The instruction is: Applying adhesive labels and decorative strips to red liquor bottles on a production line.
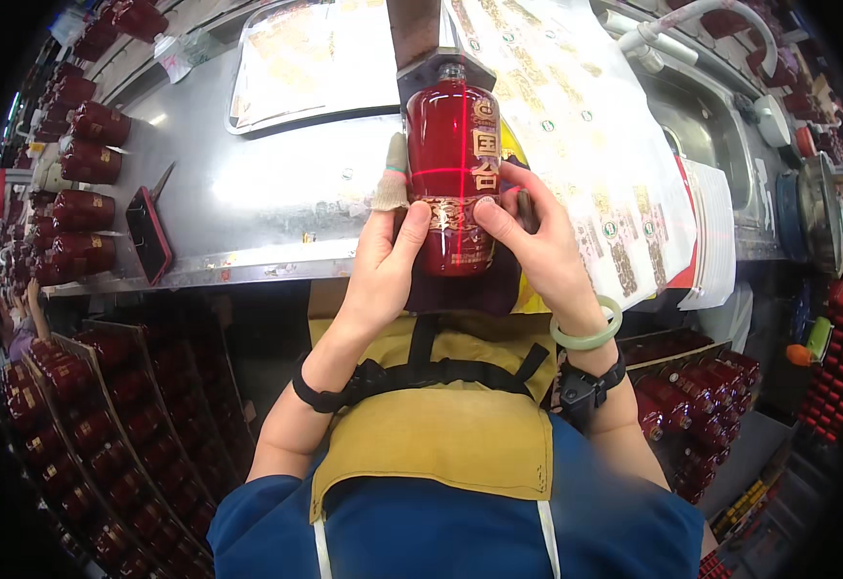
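A dark red glass bottle (435, 135) with gold lettering and a gold patterned band lies with its neck away from me, against a dark angular stop (446, 69). Red light lines cross on its front. My left hand (388, 256) grips its left side, thumb on the glass near the band; a knitted cover and a grey tip sheathe one finger. From the right, my right hand (547, 241) clasps the bottle with its thumb on the gold band and fingers curled around the side. A dark cloth (470, 292) sits beneath the bottle's near end.
Printed decal sheets (561, 106) cover the bench on the right, beside a metal sink (701, 125) and grey tap (648, 37). A tray (238, 111) holds more decals. At left are a phone (149, 234) and several red bottles (84, 210). Racked bottles (692, 400) stand below the bench.
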{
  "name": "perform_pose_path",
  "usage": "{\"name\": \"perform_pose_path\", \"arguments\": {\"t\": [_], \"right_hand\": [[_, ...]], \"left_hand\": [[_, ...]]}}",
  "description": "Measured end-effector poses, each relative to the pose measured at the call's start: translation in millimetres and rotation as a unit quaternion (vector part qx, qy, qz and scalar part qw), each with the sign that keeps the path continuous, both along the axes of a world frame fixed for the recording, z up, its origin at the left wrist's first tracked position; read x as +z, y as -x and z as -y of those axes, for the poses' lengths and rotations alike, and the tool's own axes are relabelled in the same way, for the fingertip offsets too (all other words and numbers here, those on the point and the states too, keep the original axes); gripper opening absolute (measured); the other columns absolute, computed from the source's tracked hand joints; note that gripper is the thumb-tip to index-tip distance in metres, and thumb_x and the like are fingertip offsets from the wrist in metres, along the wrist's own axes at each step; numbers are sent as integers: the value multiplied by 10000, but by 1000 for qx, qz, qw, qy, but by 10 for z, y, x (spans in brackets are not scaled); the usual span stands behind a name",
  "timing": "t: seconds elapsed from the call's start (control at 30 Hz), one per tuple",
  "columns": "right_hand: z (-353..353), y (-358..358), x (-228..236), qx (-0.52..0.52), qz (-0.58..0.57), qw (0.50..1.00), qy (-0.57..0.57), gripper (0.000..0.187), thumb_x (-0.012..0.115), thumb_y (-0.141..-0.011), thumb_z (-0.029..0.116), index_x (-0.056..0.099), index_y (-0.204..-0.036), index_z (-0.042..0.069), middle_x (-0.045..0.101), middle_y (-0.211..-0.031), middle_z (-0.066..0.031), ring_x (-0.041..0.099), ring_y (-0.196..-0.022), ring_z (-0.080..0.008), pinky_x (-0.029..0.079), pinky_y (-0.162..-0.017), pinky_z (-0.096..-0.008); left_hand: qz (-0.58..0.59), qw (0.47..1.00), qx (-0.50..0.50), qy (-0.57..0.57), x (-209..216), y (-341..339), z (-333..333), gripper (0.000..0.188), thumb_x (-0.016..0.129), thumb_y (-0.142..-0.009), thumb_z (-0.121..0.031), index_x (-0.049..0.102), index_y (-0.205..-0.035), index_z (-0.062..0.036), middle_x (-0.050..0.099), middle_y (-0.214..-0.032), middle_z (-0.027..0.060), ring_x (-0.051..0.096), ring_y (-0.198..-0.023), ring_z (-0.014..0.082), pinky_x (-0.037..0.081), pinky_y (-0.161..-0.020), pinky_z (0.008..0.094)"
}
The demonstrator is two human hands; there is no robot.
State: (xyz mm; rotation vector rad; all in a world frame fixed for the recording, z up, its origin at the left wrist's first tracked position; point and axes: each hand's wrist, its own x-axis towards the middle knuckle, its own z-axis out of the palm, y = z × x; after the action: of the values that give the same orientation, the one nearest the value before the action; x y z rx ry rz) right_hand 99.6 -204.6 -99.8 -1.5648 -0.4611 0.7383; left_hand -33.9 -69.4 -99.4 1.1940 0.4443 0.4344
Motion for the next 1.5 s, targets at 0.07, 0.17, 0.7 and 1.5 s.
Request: {"name": "perform_pose_path", "arguments": {"t": [0.07, 0.17, 0.7, 1.5], "right_hand": [[13, -9, 69, 14, -2, 1000, -3, 642, 798, -927, 287, 538, -1403, -57, 473, -833, 64, 444, -774, -40, 390, -701, -202], [38, -79, 140, -1, -13, 999, -34, 548, 694, -1001, 233, 502, -1439, -35, 546, -963, 18, 509, -880, -54, 437, -804, -213], [112, -147, 182, 96, 83, 991, 44, 757, 856, -859, 288, 499, -1458, -7, 669, -1247, -138, 608, -1154, -180, 482, -1022, -338], [166, 122, 527, 179, 694, 693, -81, 206, 734, -728, 133, 738, -929, 85, 717, -987, -27, 651, -882, -175, 526, -794, -345]], "left_hand": [[-13, 989, 5, -146, -106, 98, -49, 735, 632, -1032, -287, 281, -1600, 20, 403, -1576, 205, 426, -1425, 271, 345, -1180, 401], [6, 895, 27, -446, -17, 108, -27, 1151, 920, -732, -318, 256, -1608, 23, 279, -1633, 289, 313, -1499, 437, 265, -1224, 488], [26, 995, -17, -100, -103, 109, -95, 691, 647, -1027, -118, 291, -1601, 32, 470, -1551, 164, 469, -1401, 218, 357, -1183, 382], [45, 996, -46, -57, -240, 168, -148, 804, 294, -1063, -537, 159, -1641, 6, 278, -1676, 169, 310, -1525, 262, 217, -1257, 420]]}}
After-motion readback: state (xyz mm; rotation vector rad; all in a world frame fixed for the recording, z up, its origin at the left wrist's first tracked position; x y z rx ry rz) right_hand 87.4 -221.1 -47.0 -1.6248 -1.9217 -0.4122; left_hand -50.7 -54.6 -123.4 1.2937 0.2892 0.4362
